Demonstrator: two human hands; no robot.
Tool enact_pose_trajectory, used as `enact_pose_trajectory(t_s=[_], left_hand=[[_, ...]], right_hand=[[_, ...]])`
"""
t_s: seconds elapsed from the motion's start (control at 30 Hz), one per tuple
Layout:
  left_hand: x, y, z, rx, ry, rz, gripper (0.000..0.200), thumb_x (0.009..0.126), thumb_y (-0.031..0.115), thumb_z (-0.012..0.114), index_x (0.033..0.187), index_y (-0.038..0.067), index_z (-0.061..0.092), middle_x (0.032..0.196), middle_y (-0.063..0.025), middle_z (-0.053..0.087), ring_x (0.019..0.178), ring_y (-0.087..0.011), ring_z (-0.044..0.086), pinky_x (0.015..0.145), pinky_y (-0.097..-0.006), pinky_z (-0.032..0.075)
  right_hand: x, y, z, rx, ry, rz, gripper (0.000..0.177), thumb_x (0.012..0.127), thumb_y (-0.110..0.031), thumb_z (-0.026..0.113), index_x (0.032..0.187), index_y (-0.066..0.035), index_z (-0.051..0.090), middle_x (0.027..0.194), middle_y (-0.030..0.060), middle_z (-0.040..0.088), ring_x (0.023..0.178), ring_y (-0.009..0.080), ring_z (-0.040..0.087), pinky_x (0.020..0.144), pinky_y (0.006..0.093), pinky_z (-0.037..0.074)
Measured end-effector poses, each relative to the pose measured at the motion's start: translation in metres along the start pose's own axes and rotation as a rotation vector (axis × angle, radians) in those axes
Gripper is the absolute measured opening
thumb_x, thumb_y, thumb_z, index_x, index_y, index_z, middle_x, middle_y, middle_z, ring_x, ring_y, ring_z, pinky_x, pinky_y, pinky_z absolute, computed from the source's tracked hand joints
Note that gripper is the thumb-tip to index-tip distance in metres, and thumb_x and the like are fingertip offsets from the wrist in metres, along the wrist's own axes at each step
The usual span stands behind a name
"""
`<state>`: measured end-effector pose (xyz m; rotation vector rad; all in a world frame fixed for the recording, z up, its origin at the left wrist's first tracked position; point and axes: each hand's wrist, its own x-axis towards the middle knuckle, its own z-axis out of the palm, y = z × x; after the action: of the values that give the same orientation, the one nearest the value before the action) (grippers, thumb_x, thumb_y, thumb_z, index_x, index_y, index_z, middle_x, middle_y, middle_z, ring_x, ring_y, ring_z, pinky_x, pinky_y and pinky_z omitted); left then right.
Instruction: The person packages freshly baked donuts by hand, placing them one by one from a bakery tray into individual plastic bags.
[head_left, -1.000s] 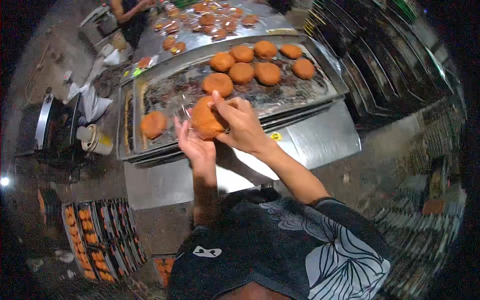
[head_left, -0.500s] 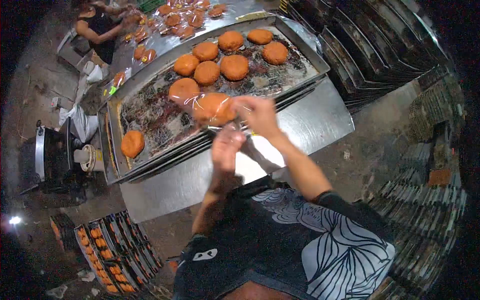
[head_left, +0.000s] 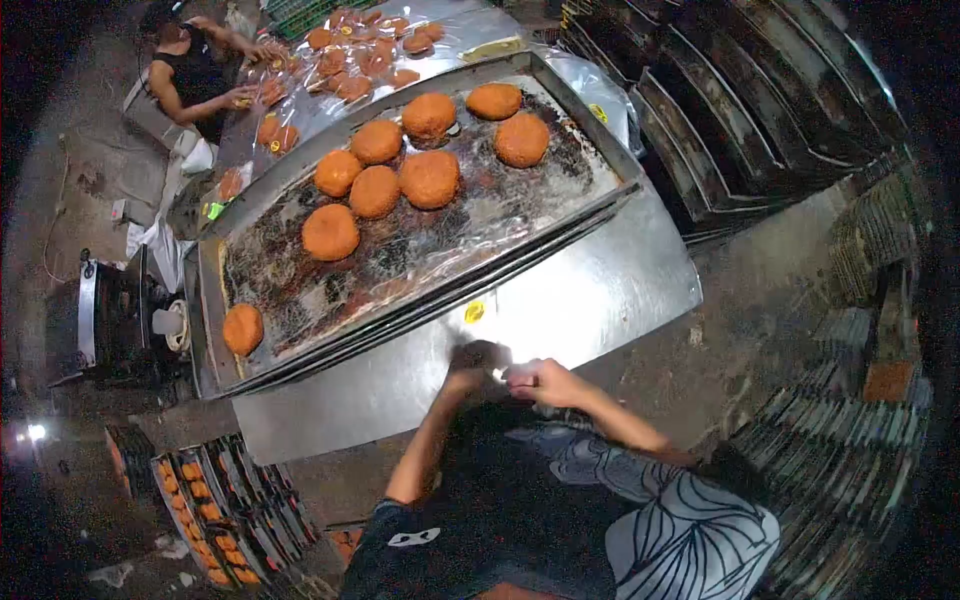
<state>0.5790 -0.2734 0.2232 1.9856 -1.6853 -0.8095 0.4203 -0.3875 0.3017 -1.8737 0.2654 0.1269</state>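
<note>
**Figure.** Wrapping station, seen from beside the worker.

- **Steel table**: runs from the near edge away to the far end, with stacks of dark empty trays along its right side.
- **Baking tray**: lies on top of a stack of others on the table. Its blackened surface is mostly bare.
- **Floor crates**: stand at the lower left, with rows of packed orange buns in them.
- **Co-worker**: sits at the far left corner, hands among the wrapped buns spread on clear film.
- **Unwrapped buns**: nine lie on the tray. Eight cluster toward its far half, and one lone bun sits at the near left corner. All are well apart from the worker's hands.
- **Right hand**: held at the table's near edge, close to the chest, with its fingers curled in.
- **Left hand**: just beside the right and almost touching it. It is in shadow, so I cannot tell how its fingers are set.
- **Yellow sticker**: sits on the table just beyond the hands.
- **Glint**: a small bright spot between the two hands. I cannot tell what it is, or whether either hand pinches it.

**Progress, as judged from the layout.** Most of the tray is cleared, a good pile is already wrapped at the far end, and the crates are filling. Nine buns are left to wrap, and neither hand visibly holds a bun.
</note>
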Motion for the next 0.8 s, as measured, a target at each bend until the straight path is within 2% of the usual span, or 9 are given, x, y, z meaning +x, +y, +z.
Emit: enact_pose_trajectory(t_s=[0.07, 0.17, 0.23, 0.37, 0.5, 0.57, 0.63, 0.73, 0.8], left_hand=[[-0.006, 0.066, -0.043, -0.886, 0.078, -0.404, 0.036, 0.078, 0.033, 0.056, 0.094, 0.001, 0.055, 0.080, -0.0114, 0.060, 0.074, -0.0180, 0.057, 0.067, -0.0308, 0.045], [-0.001, 0.080, -0.046, -0.666, 0.112, -0.267, 0.031, 0.080, 0.029, 0.055, 0.087, -0.001, 0.059, 0.077, -0.0113, 0.061, 0.073, -0.0169, 0.058, 0.067, -0.0302, 0.045], [0.001, 0.090, -0.043, -0.654, 0.053, -0.539, 0.028, 0.079, 0.027, 0.056, 0.079, -0.001, 0.062, 0.079, -0.0095, 0.062, 0.073, -0.0157, 0.058, 0.067, -0.0296, 0.045], [-0.002, 0.082, -0.028, -0.881, 0.380, -0.001, 0.013, 0.072, 0.018, 0.064, 0.079, 0.007, 0.064, 0.072, -0.0049, 0.060, 0.066, -0.0139, 0.056, 0.061, -0.0277, 0.044], [-0.020, 0.119, -0.084, -0.173, 0.837, 0.386, 0.016, 0.061, -0.001, 0.063, 0.074, 0.007, 0.061, 0.068, -0.0050, 0.051, 0.061, -0.0168, 0.050, 0.052, -0.0258, 0.041], [-0.027, 0.103, -0.095, -0.401, 0.954, 0.197, 0.019, 0.069, 0.007, 0.061, 0.087, 0.005, 0.056, 0.080, -0.0070, 0.052, 0.069, -0.0188, 0.052, 0.058, -0.0294, 0.043], [-0.030, 0.100, -0.135, -1.005, 1.217, 0.132, 0.034, 0.076, 0.020, 0.060, 0.103, 0.005, 0.048, 0.093, -0.0082, 0.053, 0.084, -0.0218, 0.052, 0.074, -0.0352, 0.043], [-0.093, 0.070, -0.185, -1.684, 0.968, 0.200, 0.034, 0.082, 0.026, 0.051, 0.106, 0.003, 0.044, 0.092, -0.0110, 0.052, 0.086, -0.0205, 0.051, 0.083, -0.0384, 0.041], [-0.122, 0.032, -0.192, -1.654, 1.174, 0.102, 0.034, 0.084, 0.026, 0.049, 0.108, 0.003, 0.042, 0.093, -0.0116, 0.051, 0.087, -0.0205, 0.050, 0.085, -0.0398, 0.040]], right_hand=[[0.009, 0.021, -0.004, -0.034, 0.034, -0.055, 0.017, 0.076, -0.014, 0.059, 0.090, -0.004, 0.059, 0.084, 0.0147, 0.060, 0.075, 0.0210, 0.058, 0.069, 0.0330, 0.044], [0.004, 0.026, -0.007, -0.046, 0.075, -0.176, 0.019, 0.078, -0.012, 0.056, 0.095, -0.003, 0.056, 0.080, 0.0198, 0.057, 0.075, 0.0217, 0.057, 0.068, 0.0349, 0.044], [-0.019, 0.026, 0.003, -0.188, 0.315, 0.218, 0.019, 0.082, -0.009, 0.049, 0.099, -0.002, 0.052, 0.072, 0.0176, 0.057, 0.067, 0.0227, 0.057, 0.061, 0.0339, 0.044], [-0.010, -0.014, 0.014, 0.122, 0.574, 0.264, 0.018, 0.085, -0.010, 0.043, 0.100, -0.001, 0.049, 0.062, 0.0046, 0.051, 0.049, 0.0158, 0.050, 0.042, 0.0281, 0.043], [0.041, -0.094, -0.033, 1.494, 0.200, 0.236, 0.042, 0.084, -0.015, 0.048, 0.121, 0.000, 0.036, 0.077, 0.0093, 0.055, 0.056, 0.0124, 0.050, 0.042, 0.0241, 0.043], [0.071, -0.126, -0.027, 1.001, 0.378, -0.311, 0.056, 0.085, -0.039, 0.042, 0.126, -0.003, 0.029, 0.120, 0.0144, 0.043, 0.107, 0.0220, 0.046, 0.078, 0.0327, 0.045], [0.088, -0.174, 0.000, 1.500, 0.070, -0.551, 0.057, 0.085, -0.037, 0.043, 0.128, -0.004, 0.026, 0.125, 0.0130, 0.038, 0.112, 0.0239, 0.042, 0.081, 0.0323, 0.045], [0.122, -0.172, 0.056, 1.274, -0.162, -0.049, 0.048, 0.087, -0.024, 0.041, 0.130, -0.011, 0.024, 0.125, 0.0135, 0.039, 0.104, 0.0251, 0.049, 0.082, 0.0365, 0.045], [0.154, -0.189, 0.052, 0.374, -0.268, -0.198, 0.057, 0.082, -0.033, 0.048, 0.128, -0.008, 0.027, 0.123, 0.0189, 0.039, 0.101, 0.0274, 0.050, 0.084, 0.0372, 0.042]])
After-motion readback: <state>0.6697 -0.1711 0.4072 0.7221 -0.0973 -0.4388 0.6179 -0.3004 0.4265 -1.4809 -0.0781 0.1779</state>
